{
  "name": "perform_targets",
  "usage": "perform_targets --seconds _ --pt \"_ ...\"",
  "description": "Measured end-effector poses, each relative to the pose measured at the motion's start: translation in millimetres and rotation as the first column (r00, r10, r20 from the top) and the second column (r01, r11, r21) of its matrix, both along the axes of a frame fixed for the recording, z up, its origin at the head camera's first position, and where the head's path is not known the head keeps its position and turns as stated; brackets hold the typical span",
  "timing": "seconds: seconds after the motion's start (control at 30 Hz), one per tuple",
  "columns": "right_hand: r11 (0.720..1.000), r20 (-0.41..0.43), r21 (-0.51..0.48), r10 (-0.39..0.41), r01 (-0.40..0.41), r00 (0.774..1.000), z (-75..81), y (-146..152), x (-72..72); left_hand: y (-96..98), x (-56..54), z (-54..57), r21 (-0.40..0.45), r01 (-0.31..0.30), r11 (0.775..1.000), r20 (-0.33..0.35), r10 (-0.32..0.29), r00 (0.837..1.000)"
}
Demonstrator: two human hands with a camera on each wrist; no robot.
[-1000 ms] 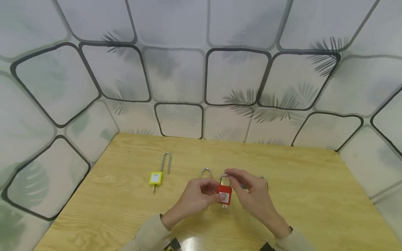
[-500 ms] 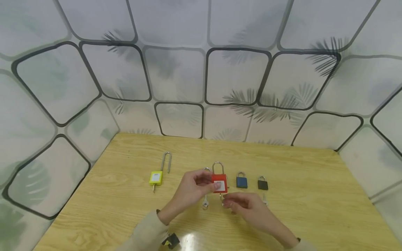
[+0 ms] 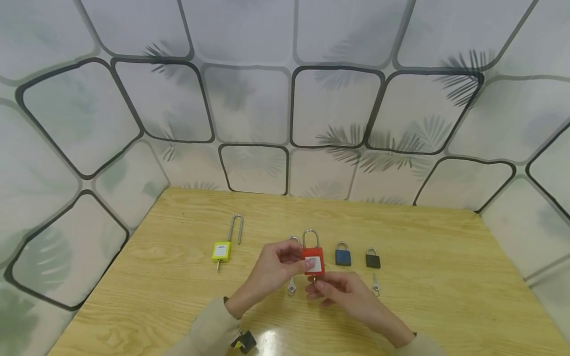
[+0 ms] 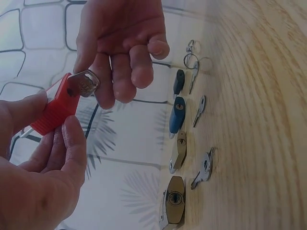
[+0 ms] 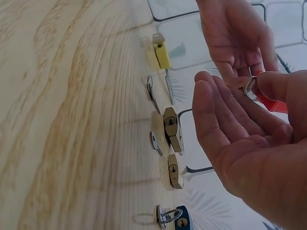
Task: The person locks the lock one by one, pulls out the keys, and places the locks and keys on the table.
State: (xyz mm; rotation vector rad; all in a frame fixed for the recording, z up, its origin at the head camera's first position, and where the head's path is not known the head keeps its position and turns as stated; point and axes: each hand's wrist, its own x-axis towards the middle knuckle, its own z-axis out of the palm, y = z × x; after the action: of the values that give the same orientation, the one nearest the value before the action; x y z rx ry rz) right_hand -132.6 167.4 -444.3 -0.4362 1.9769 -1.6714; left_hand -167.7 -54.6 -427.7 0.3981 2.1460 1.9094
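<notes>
In the head view my left hand grips a red padlock by its body, thumb across the white label and steel shackle pointing up. The left wrist view shows a key sticking out of the keyhole in its base. Below the padlock, my right hand has its thumb and forefinger at this key, the thumb overlapping it in the right wrist view. Its other fingers reach out loosely. Behind my left hand, a brass padlock is mostly hidden from the head camera.
A yellow padlock with a long swung-out shackle lies at left. A blue padlock and a black padlock lie right of the hands, near a smaller brass padlock. Loose keys lie before the row on the wooden table.
My right hand has gone from the red padlock's shackle down to the key under it. The padlock has risen slightly in the head view, and the blue and black padlocks have come into sight.
</notes>
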Motion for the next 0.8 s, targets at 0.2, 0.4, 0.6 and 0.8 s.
perform_targets --seconds 0.2,0.4,0.6,0.8 --pt "0.998 -0.001 -0.010 -0.069 0.069 0.998 -2.0 -4.9 0.2 0.2 1.1 1.7 0.000 -0.018 1.000 -0.001 0.018 1.000" --pt "0.987 -0.103 -0.026 -0.161 0.160 0.982 -2.8 -11.2 3.7 -0.4 1.2 2.5 0.010 -0.042 0.999 0.013 0.042 0.999" --pt "0.981 -0.208 0.003 -0.189 0.194 0.960 -2.9 -16.2 4.4 0.3 1.6 2.4 0.010 -0.077 0.997 0.019 0.076 0.997" --pt "0.973 -0.254 0.032 -0.213 0.228 0.944 -2.0 -21.9 2.8 0.4 1.3 2.8 0.027 -0.084 0.996 0.020 0.084 0.996"
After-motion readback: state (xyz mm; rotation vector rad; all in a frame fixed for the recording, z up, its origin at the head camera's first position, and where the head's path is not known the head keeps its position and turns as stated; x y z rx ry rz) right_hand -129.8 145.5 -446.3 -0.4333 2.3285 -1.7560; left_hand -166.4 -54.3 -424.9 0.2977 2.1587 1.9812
